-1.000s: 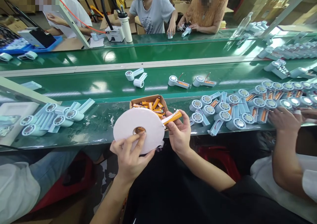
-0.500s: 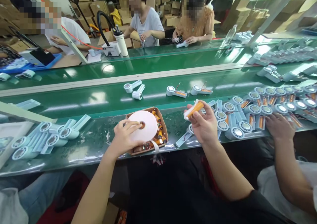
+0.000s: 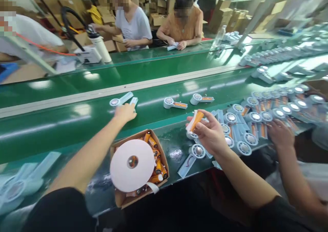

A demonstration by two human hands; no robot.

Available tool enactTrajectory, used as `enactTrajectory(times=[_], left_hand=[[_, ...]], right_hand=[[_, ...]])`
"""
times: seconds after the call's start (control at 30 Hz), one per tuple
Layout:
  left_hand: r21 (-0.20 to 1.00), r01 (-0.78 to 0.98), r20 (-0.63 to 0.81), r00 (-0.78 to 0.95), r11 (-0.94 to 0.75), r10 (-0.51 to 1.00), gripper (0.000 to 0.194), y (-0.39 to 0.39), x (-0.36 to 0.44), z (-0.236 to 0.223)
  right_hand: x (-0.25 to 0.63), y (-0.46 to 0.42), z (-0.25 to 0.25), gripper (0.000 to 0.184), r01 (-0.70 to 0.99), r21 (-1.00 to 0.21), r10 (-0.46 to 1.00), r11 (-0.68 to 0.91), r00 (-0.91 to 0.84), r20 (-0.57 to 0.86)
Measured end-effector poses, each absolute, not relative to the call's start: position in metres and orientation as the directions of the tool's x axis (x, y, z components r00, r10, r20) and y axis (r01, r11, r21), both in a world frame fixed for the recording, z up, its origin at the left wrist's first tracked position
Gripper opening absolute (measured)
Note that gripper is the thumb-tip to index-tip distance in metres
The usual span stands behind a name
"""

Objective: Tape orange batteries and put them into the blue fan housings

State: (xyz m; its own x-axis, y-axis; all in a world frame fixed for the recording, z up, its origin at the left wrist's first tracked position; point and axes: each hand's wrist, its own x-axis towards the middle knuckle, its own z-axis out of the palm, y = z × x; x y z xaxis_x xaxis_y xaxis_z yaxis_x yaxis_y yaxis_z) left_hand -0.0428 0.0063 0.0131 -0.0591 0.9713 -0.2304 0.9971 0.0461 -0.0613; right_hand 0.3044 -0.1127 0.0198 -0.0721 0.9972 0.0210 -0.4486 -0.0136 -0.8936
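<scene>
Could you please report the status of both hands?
Right hand holding orange battery. Left hand at blue fan, grip hidden. White roll partly covering battery box.

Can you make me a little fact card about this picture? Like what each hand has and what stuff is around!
Left hand: stretched over the belt, at a pale blue fan; its grip is hard to see
Right hand: holding an orange battery with a white strip on it
Roll: white, resting on the box
Box: cardboard, with more orange batteries inside
Belt colour: green
Another person's hand: by the crowded fans on the right
</scene>
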Motion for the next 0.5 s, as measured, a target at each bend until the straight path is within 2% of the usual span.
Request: enactTrajectory(times=[0.17,0.27,0.33,0.4,0.5], left_hand=[[0.054,0.995,-0.283,0.091,-0.078,0.955,0.051,0.014,-0.082,0.015],[0.085,0.991,-0.305,0.126,-0.104,0.944,0.062,0.015,-0.090,0.013],[0.055,0.994,-0.310,0.110,-0.097,0.944,0.064,0.018,-0.088,0.010],[-0.027,0.995,-0.307,0.078,-0.091,0.948,0.064,0.026,-0.084,0.004],[-0.129,0.971,-0.328,0.150,-0.201,0.933,0.054,0.042,-0.079,-0.007]], right_hand=[[0.301,-0.104,0.014,0.053,-0.452,-0.887,0.992,-0.098,-0.110,-0.054],[0.295,-0.105,0.011,0.052,-0.447,-0.886,0.988,-0.124,-0.141,-0.067],[0.292,-0.107,0.012,0.052,-0.434,-0.890,0.985,-0.136,-0.158,-0.073],[0.289,-0.110,0.014,0.054,-0.422,-0.896,0.984,-0.136,-0.165,-0.071],[0.285,-0.111,0.019,0.057,-0.408,-0.903,0.983,-0.133,-0.169,-0.068]])
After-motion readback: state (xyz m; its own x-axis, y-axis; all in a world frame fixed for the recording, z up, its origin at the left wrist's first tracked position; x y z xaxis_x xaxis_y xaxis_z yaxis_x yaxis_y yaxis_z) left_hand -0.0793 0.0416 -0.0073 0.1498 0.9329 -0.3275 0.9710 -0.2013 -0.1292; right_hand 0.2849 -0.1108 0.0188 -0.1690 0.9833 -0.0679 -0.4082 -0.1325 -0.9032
